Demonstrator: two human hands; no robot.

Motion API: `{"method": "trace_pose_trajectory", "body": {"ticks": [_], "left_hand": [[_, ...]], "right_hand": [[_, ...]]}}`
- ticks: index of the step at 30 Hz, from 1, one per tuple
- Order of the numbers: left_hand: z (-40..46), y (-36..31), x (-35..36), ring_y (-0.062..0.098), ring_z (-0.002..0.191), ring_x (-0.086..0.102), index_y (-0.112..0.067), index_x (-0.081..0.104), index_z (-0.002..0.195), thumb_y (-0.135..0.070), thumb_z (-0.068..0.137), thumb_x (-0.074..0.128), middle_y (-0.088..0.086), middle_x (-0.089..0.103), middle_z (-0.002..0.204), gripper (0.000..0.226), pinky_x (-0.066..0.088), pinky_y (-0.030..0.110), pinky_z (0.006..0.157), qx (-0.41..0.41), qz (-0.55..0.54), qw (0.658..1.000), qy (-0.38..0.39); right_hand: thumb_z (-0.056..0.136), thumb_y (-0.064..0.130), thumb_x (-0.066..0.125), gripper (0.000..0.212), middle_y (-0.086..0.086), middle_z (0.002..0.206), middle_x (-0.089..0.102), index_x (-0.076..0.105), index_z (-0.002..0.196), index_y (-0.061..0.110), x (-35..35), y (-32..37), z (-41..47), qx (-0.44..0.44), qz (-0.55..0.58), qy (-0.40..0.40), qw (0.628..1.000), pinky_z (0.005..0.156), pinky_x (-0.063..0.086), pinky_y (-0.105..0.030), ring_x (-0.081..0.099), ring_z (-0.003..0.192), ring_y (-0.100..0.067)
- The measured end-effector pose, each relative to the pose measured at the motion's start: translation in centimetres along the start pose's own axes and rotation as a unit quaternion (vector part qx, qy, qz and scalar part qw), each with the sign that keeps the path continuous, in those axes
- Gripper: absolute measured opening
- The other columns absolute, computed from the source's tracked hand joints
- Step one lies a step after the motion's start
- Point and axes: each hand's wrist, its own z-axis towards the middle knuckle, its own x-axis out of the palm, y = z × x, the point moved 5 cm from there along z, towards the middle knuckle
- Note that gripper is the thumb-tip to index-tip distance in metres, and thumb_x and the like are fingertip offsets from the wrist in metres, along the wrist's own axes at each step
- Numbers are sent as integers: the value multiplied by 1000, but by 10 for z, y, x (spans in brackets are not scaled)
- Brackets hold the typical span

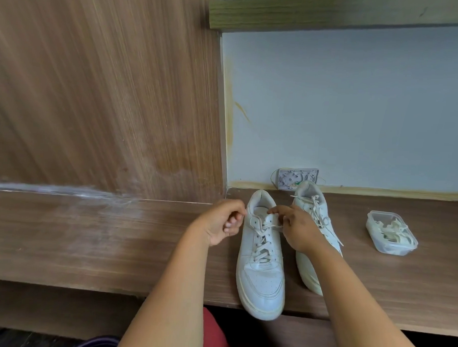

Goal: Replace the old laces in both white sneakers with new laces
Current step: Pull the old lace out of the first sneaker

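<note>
Two white sneakers stand on the wooden desk point(114, 247), toes toward me. The left sneaker point(260, 277) is laced with an old off-white lace point(262, 243), and its toe overhangs the desk's front edge. My left hand point(220, 221) is curled at this sneaker's collar, thumb and forefinger meeting on the rim. My right hand point(297, 228) pinches the lace at the top eyelets by the tongue. My right hand and forearm partly cover the right sneaker point(313, 203), whose lace lies loose. Pale new laces fill a clear plastic box point(390, 233) to the right.
A wood-panel wall rises at the left behind the desk, and a pale blue wall stands behind the sneakers. A small open wall socket box point(297, 176) sits on that wall just behind the right sneaker. Red cloth point(213, 332) shows below the desk edge.
</note>
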Motion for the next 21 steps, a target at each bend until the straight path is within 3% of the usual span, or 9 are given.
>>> {"method": "trace_pose_trajectory", "body": {"ticks": [2,3,5,8,11,13,16,19,21], "left_hand": [[4,12,-2,7,39,25,-13,54,55,-33,92,60,-3,40,47,43,20,17,37,-48,162,982,-84],[5,19,1,7,42,29,-12,57,61,-43,92,59,-3,44,52,44,23,17,39,-75,240,964,-93],[9,29,11,6,49,35,-14,62,71,-39,93,62,-3,51,62,33,30,18,47,-76,321,942,-59],[6,16,13,2,44,34,-13,62,70,-12,91,63,-3,51,59,22,27,14,45,-10,173,985,17],[-4,-4,3,4,37,30,-12,57,54,-13,82,65,-2,44,47,28,24,15,41,31,-36,998,48],[-5,1,-6,7,36,30,-9,56,53,-33,88,66,0,43,45,44,23,16,40,7,67,997,-35],[-1,13,-9,9,43,43,-8,64,64,-67,89,47,0,57,53,66,34,20,47,-46,344,928,-137],[7,19,9,4,57,52,-17,63,69,-41,93,62,-5,61,66,34,40,18,56,-14,352,933,-71],[5,18,12,-2,51,50,-17,63,72,-18,94,63,-6,59,69,22,37,13,52,-4,288,957,-32]], "right_hand": [[91,-5,36,47,-4,99,51,65,118,20,1,0,0,-2,-1,-3,1000,78,36,-22,51,89,-18],[91,-6,36,47,-5,99,51,64,118,20,1,0,-1,-3,0,-4,1000,77,35,-22,51,89,-18],[91,-6,37,46,-5,99,51,64,118,19,1,0,-1,-3,2,-3,1000,77,35,-22,51,89,-18],[91,-4,38,44,-5,99,51,64,117,19,1,-1,-2,-11,9,-6,1000,77,36,-23,52,89,-19],[92,-2,40,41,-5,98,51,64,117,20,2,0,-2,-21,7,-1,1000,76,37,-23,53,89,-19],[92,-2,39,41,-6,100,52,64,117,20,2,0,-2,-18,12,1,1000,78,40,-25,55,92,-22],[92,-3,38,43,-9,102,54,64,116,20,3,-1,-2,-19,14,-2,1000,82,44,-28,56,93,-23],[91,-4,39,42,-9,102,56,65,116,19,2,0,-3,-21,14,-9,1000,79,41,-26,54,90,-21],[91,-4,39,42,-8,102,55,64,115,20,2,1,-3,-22,16,-10,1000,76,38,-24,54,90,-20]]}}
